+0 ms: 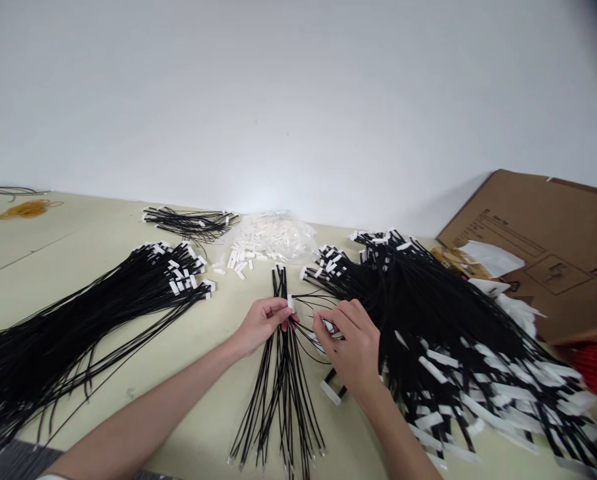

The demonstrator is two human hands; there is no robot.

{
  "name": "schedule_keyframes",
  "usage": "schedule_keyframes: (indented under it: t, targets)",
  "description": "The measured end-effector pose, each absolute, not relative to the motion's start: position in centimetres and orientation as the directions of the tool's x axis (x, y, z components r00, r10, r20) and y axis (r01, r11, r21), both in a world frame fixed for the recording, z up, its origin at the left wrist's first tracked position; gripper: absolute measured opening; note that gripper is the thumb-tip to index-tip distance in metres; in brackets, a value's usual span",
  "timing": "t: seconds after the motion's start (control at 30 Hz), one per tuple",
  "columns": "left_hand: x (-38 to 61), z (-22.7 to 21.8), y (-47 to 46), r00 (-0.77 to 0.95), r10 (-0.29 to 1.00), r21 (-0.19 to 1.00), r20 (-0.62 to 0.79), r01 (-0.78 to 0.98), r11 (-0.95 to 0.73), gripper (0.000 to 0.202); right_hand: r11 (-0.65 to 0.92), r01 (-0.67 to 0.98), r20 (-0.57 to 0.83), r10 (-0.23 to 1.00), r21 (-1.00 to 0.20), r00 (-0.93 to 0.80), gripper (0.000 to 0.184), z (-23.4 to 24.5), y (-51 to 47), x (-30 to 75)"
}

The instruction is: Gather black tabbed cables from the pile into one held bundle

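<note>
My left hand (261, 327) pinches a small white connector (291, 303) between thumb and fingers, just above a loose bundle of black wires (286, 393) that fans out toward me. From the connector, thin black wires (311, 299) run off to the right, and some loop down beneath my right hand. My right hand (351, 340) is raised to the right of the connector, thumb and forefinger closed together. What lies between those fingertips, perhaps a thin wire end, is too small to tell. A white-ended black cable (331, 392) lies below it.
A big pile of black cables with white ends (408, 300) spreads on the right, another cable pile (103, 307) on the left. A plastic bag of white connectors (283, 237) and a smaller wire bundle (188, 223) sit behind. A cardboard box (543, 247) stands right; yellow bands (28, 209) lie far left.
</note>
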State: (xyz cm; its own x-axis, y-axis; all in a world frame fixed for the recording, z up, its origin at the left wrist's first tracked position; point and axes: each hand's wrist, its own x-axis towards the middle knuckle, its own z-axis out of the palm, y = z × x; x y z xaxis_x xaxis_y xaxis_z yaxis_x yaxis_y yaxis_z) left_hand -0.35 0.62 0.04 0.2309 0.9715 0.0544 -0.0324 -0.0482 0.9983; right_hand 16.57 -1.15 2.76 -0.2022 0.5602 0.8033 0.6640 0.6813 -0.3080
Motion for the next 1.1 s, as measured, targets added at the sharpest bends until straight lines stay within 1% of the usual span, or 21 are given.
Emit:
schedule_keyframes:
  t: [0.13,0.4,0.73,0.87,1.0,1.1]
  targets:
    - [-0.35,-0.03,0.67,0.230,0.971,0.998,0.068,-0.022,-0.064,0.026,0.687,0.639,0.795,0.576,-0.345,-0.190,0.015,2.86,-1.28,16.56]
    - [-0.57,0.08,0.59,0.246,0.965,0.992,0.093,0.062,-0.112,0.029,0.667,0.543,0.728,0.671,-0.510,-0.140,0.022,3.35,-1.23,16.35]
    - [-0.47,0.72,0.24,0.214,0.964,0.963,0.156,0.184,-0.197,0.028,0.644,0.502,0.699,0.708,-0.577,-0.105,0.021,3.50,-1.30,16.45]
    - [-0.44,0.61,0.12,0.236,0.954,0.946,0.187,0.220,-0.240,0.026,0.651,0.504,0.688,0.712,-0.568,-0.144,0.019,3.46,-1.34,16.47]
    - [-0.42,0.53,0.03,0.268,0.945,0.935,0.186,0.247,-0.255,0.026,0.681,0.557,0.692,0.681,-0.475,-0.241,0.018,3.18,-1.36,16.37]
    - [-0.40,0.58,-0.02,0.280,0.940,0.929,0.194,0.257,-0.268,0.026,0.687,0.600,0.698,0.660,-0.409,-0.279,0.015,3.01,-1.35,16.29]
